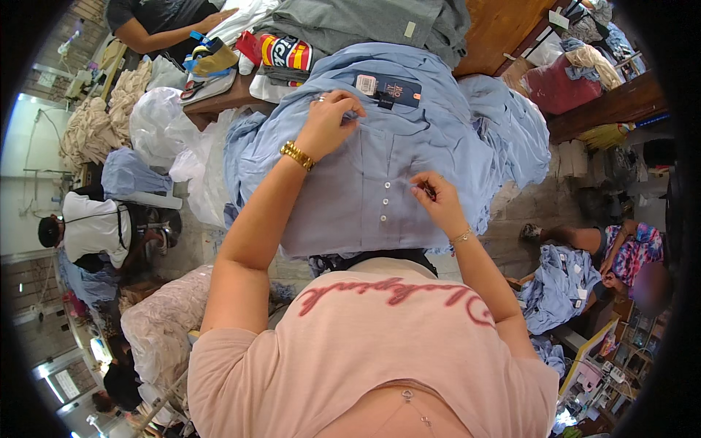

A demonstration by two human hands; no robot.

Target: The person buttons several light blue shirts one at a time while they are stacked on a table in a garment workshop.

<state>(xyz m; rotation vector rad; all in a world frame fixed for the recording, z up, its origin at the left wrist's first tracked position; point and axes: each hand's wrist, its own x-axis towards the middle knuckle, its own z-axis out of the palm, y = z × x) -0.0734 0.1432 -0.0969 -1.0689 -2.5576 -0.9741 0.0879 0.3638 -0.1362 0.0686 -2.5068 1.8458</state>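
While the thin, creased light-blue blouse [325, 201] lies on piled garments [515, 142], neckline [389, 135] pointing away, its long axis and round buttons [385, 196] run toward the person [380, 343]. The left hand [331, 124] curls near the neckline, its grip impossible to tell; the right hand [442, 206] holds a small dark object [429, 190], mostly hidden.

My right hand [434, 201] is partly hiding a dark thing [429, 191], too small to identify. My left hand [332, 125] is covering part of the blue shirt [336, 197]. The far edge is cutting off one person [159, 31] and grey cloth [365, 23]; blurring is hiding a right-side person's face [652, 289].
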